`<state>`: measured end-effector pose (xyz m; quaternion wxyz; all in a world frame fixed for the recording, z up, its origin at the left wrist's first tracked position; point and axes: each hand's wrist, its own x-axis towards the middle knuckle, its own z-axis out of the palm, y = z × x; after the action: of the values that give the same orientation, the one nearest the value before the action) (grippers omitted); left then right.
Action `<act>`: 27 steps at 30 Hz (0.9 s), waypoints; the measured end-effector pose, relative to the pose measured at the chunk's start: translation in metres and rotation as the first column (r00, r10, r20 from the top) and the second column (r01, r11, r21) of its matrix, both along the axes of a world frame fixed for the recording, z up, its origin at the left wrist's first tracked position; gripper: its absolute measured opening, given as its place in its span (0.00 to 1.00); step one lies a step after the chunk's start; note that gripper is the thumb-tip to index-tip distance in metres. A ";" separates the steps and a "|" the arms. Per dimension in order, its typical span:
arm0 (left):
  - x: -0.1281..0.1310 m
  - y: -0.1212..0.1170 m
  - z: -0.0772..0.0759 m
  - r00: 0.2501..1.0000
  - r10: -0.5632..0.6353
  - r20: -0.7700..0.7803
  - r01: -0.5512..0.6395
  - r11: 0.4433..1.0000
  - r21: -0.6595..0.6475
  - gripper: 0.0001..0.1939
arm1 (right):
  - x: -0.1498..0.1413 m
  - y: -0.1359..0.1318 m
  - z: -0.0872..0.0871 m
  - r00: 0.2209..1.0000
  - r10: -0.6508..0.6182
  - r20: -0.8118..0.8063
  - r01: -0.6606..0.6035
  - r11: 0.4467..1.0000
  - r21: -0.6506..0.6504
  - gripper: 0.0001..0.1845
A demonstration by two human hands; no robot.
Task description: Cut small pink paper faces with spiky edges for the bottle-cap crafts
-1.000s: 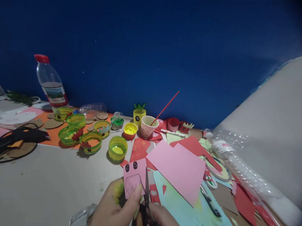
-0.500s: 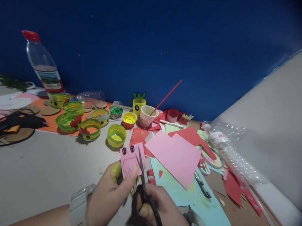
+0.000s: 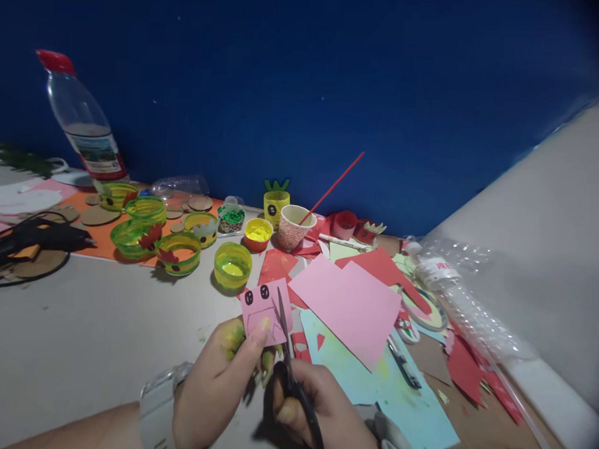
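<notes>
Between thumb and fingers my left hand (image 3: 218, 373) pinches a small pink paper piece (image 3: 256, 315) with two black eyes and a jagged outline drawn on it. Yellow-green paint marks that hand, and a grey watch is on its wrist. My right hand (image 3: 316, 397) grips black-handled scissors (image 3: 289, 363), with fingers in the loops. The scissor blades point up along the right part of the pink piece, nearly closed; whether paper lies between them I cannot tell. Just beyond stands a yellow-green painted cup base (image 3: 233, 266).
Larger pink sheets (image 3: 348, 306) and a pale blue sheet (image 3: 372, 380) bearing a utility knife (image 3: 403, 363) lie right. Several painted rings (image 3: 179, 252), a paper cup (image 3: 294, 227) with a red stick, and a yellow paint pot (image 3: 258, 234) stand behind. A glue gun (image 3: 35, 239) and bottle (image 3: 92, 136) are left.
My left thumb has shifted over the drawn outline, covering more of it. The pink piece and scissors have moved slightly right in view, and the blades stay beside the drawing.
</notes>
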<state>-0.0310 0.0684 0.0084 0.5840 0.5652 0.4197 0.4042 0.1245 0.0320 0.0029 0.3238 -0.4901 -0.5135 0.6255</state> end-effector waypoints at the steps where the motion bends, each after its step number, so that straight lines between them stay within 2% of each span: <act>1: 0.000 0.000 0.000 1.000 -0.005 0.008 0.005 1.000 -0.001 0.20 | 0.000 0.000 0.000 1.000 -0.011 0.005 0.011 1.000 -0.003 0.37; 6: -0.001 0.001 0.000 0.999 0.041 -0.033 -0.041 0.999 -0.007 0.22 | -0.002 -0.001 0.003 1.000 -0.022 -0.013 0.022 1.000 -0.018 0.37; 12: 0.000 0.005 0.005 0.995 0.094 -0.032 -0.094 0.996 -0.010 0.20 | -0.002 0.000 0.003 1.000 -0.029 0.005 0.030 0.999 -0.040 0.36; 18: 0.002 0.001 0.005 0.998 0.060 0.007 -0.060 0.998 -0.006 0.19 | -0.001 -0.001 -0.001 0.999 -0.022 0.044 0.021 1.000 0.004 0.36; 22: 0.001 0.003 0.005 0.998 0.049 0.037 -0.050 0.999 0.007 0.18 | -0.002 -0.003 -0.001 0.996 -0.055 0.074 0.058 0.997 -0.046 0.37; 27: -0.001 0.004 0.005 0.997 0.031 0.066 -0.031 0.999 0.009 0.18 | -0.002 -0.003 0.000 0.989 -0.052 0.135 0.056 0.998 -0.031 0.36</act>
<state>-0.0318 0.0727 0.0134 0.5882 0.5480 0.4069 0.4338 0.1222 0.0292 0.0025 0.2967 -0.5505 -0.5097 0.5909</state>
